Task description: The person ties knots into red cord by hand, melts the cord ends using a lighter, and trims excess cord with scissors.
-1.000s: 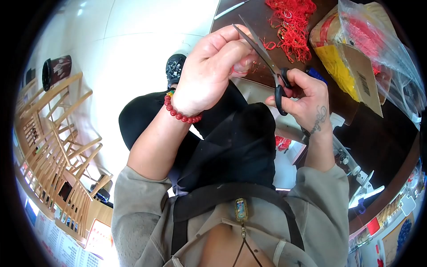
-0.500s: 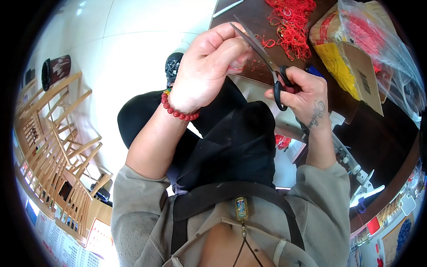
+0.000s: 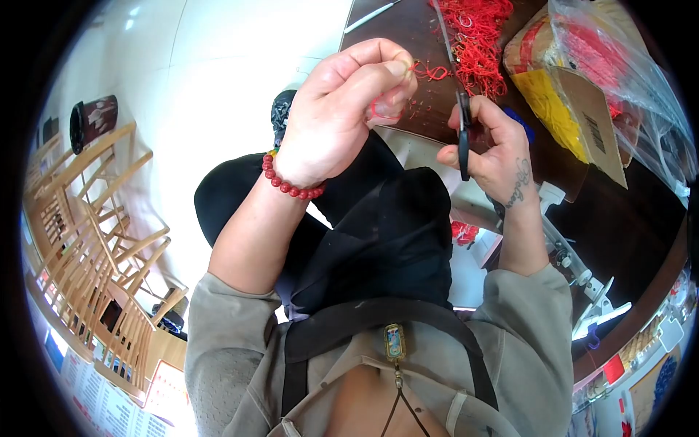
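Tabletop [image 3: 400,36]: dark brown.
Red cords [image 3: 480,51]: 1 tangled heap, lying loose.
Pen [image 3: 370,17]: 1, white, near the left edge.
Red scraps [image 3: 415,111]: tiny bits strewn between heap and near edge.
Cardboard box [image 3: 557,113]: 1, right of the heap, partly yellow, under a clear plastic bag [image 3: 637,80].
Blue thing [image 3: 521,125]: 1, partly hidden.
Floor [image 3: 226,80]: pale tiles, wooden chairs [image 3: 73,186] standing on it.

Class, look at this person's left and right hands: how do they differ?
The left hand is pinched closed, red cord at its fingers; the right hand holds scissors. The left hand has a red bead bracelet at its wrist; the right hand, dark lettering. Both hands are ungloved.
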Tool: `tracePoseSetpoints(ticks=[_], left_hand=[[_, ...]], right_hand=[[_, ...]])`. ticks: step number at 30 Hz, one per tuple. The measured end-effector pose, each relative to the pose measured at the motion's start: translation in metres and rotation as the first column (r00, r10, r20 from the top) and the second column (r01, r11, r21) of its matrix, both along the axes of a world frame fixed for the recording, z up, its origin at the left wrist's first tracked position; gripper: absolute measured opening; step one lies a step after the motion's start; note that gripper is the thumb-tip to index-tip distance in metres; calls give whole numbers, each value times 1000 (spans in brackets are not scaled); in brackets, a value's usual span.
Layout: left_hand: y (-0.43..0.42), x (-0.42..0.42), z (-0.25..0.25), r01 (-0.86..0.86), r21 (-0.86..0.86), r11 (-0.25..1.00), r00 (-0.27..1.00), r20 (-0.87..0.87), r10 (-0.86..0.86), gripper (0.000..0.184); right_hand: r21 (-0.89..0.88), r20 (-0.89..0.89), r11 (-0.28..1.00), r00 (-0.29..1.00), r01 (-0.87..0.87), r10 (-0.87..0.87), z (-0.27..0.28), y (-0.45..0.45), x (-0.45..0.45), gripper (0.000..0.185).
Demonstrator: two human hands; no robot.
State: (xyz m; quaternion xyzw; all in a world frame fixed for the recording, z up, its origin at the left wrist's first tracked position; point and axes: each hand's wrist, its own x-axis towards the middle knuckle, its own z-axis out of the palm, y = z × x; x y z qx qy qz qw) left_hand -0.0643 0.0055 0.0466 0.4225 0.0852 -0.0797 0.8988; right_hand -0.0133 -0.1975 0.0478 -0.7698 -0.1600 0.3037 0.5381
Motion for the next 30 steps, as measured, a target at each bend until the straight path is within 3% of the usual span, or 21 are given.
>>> tracePoseSetpoints(ticks=[2, 5, 14, 30], left_hand=[[-1, 0, 5, 7, 23, 1000, 1000, -13, -7, 16], [1, -1, 1, 42, -141, 989, 999, 16, -40, 14], [4, -1, 2, 108, -29, 994, 994, 4, -108, 23], [2, -2, -5, 92, -68, 993, 996, 18, -91, 23]], right_hand=[[13, -9, 999, 999, -42, 42, 5, 4, 0, 40], [-51, 124, 990, 983, -131, 136, 7, 6, 3, 42], [-195, 312, 967, 924, -165, 221, 10, 2, 13, 45], [-167, 394, 975, 897, -146, 202, 10, -1, 17, 41]])
